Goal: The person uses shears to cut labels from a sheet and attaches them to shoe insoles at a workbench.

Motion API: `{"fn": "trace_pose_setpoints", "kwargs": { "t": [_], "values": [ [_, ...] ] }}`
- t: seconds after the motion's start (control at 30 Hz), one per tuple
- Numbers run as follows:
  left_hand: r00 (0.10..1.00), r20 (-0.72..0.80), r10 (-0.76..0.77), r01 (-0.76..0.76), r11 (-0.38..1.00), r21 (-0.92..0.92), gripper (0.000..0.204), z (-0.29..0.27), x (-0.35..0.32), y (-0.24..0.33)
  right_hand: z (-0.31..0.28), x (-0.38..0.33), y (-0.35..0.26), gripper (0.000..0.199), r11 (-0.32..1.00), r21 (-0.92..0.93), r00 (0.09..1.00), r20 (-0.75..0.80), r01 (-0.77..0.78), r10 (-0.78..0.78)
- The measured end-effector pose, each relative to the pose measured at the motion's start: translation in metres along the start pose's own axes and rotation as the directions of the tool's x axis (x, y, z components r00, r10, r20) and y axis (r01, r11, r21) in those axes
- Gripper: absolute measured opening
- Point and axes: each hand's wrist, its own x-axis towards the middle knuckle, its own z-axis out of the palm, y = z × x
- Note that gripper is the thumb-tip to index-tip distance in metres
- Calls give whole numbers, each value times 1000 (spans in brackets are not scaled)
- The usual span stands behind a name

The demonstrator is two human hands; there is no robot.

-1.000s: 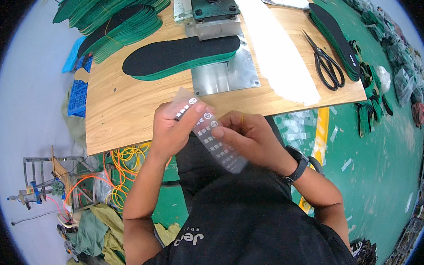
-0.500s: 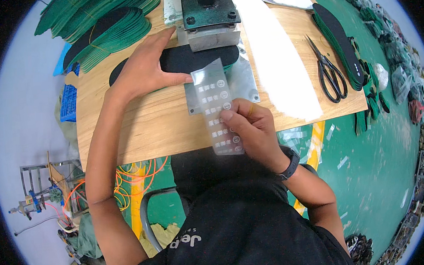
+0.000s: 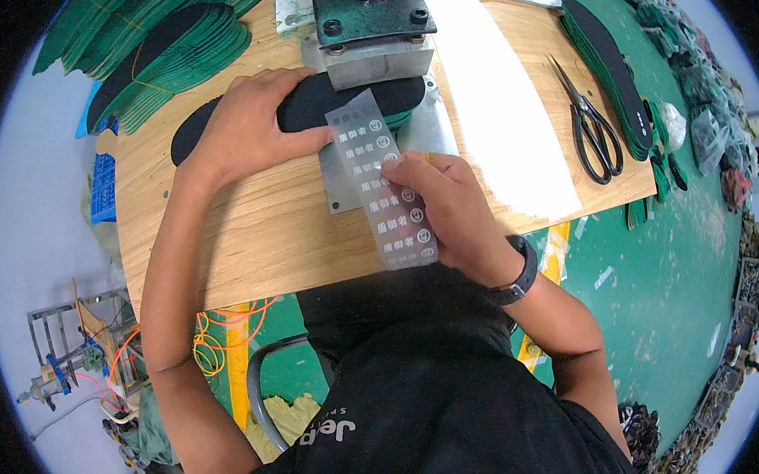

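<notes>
Across the press's metal base plate (image 3: 341, 190) lies a black insole (image 3: 304, 104), with green layers showing below its near right edge. My left hand (image 3: 258, 127) is closed around its middle, fingers over the far edge and thumb along the near one. The thumb tip comes close to a clear film strip (image 3: 377, 186) printed with a repeated white design. My right hand (image 3: 451, 203) pinches that strip by its right edge, thumb on top. The strip's upper end lies over the insole, just below the metal block (image 3: 379, 65) of the press head (image 3: 372, 18).
Piled green and black insoles (image 3: 165, 68) stand at the far left, by a blue crate (image 3: 104, 183). A long white sheet (image 3: 502, 127) lies right of the press. Black scissors (image 3: 593, 131) and another insole stack (image 3: 607, 79) rest near the wooden table's (image 3: 226, 262) right edge.
The strip's upper end has shifted left and slightly down over the insole, and my right hand has slid up it. Insole and left hand sit slightly further left in view, as does the table.
</notes>
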Motion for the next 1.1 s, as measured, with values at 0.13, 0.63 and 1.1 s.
{"fn": "trace_pose_setpoints", "kwargs": {
  "t": [0.13,0.63,1.1],
  "values": [
    [999,-10,-30,30,999,-12,75,0,0,3,-5,14,-3,18,997,-63,996,-78,45,-50],
    [997,-27,-78,77,996,-45,65,8,-1,-1,-10,38,-1,19,981,-20,973,-123,192,-193],
    [996,-84,-5,4,1000,-11,65,12,-3,-5,-7,40,-1,17,992,52,974,-199,118,-105]
  ]
}}
